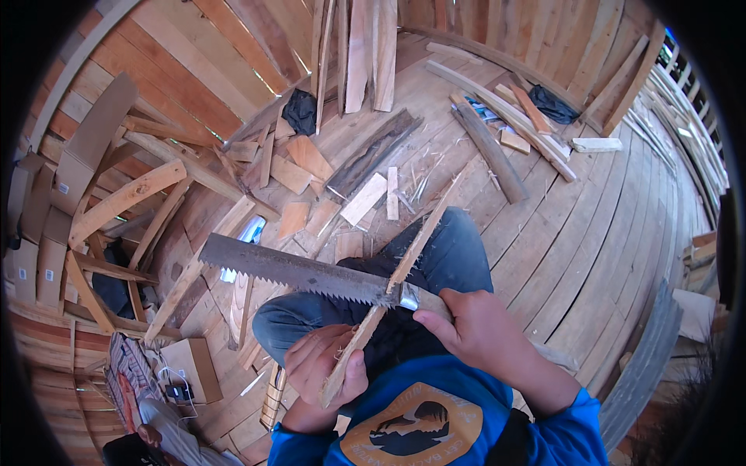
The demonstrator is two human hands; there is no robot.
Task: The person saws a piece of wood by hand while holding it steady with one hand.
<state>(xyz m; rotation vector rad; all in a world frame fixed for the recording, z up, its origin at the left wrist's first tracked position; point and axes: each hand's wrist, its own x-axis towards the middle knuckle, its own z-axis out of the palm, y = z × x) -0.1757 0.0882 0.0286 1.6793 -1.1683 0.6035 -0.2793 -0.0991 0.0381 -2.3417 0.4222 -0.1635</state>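
Note:
A thin, rough-edged wooden strip (420,237) slants up from my lap toward the far boards. My left hand (325,363) is closed around its near end, thumb along one side. In my right hand (478,326) is the handle of a hand saw (299,269), its wide dark blade stretching left with the teeth toward me. The blade's handle end crosses the strip just above my left hand, near the shiny metal collar. Whether the teeth bite into the wood I cannot tell. My fingers partly hide the saw's handle.
Offcuts (365,199) and bark-edged boards (375,152) lie on the plank floor beyond my knees. A wooden frame (128,202) and cardboard (95,147) stand at left. Long poles (497,109) lie far right. Another person's leg (175,435) shows at lower left, by a cardboard box (191,370).

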